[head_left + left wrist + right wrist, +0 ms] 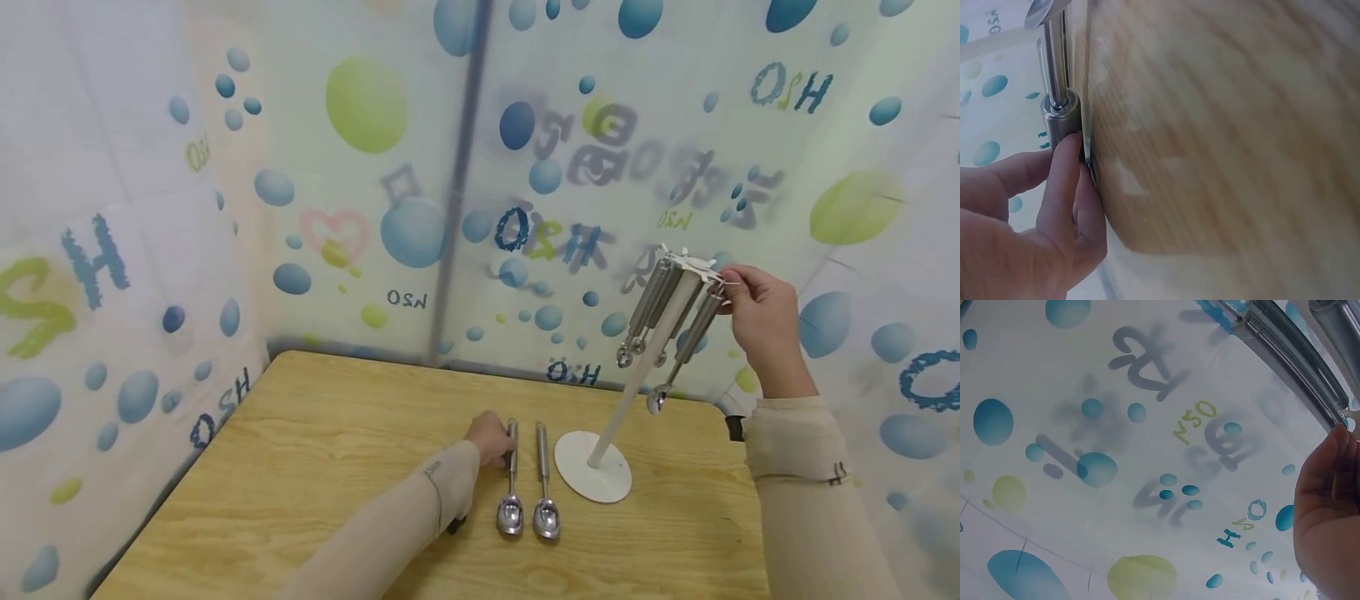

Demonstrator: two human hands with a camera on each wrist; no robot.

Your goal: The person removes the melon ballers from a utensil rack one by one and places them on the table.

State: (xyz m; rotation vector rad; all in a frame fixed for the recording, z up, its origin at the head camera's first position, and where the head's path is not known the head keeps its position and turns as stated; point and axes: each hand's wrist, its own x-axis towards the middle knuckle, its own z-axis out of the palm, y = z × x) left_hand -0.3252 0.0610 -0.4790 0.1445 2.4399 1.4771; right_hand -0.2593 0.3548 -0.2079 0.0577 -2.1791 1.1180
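Two metal ice cream scoops lie side by side on the wooden table, bowls toward me. My left hand (489, 438) pinches the handle of the left scoop (510, 515); in the left wrist view, thumb and fingers (1063, 181) meet around its steel handle (1063, 119). The other scoop (547, 518) lies just to its right, untouched. Raised at the right, my right hand (768, 321) pinches the top end of a scoop (696, 329) hanging at the rim of a white rack (618, 417). Its fingertips partly hide the hook there.
Several more metal utensils (651, 296) hang around the rack's top. The rack's round white base (594, 483) stands on the table (360, 433), right of the lying scoops. Patterned curtains (360, 208) with bubbles and lettering enclose the table's back and sides.
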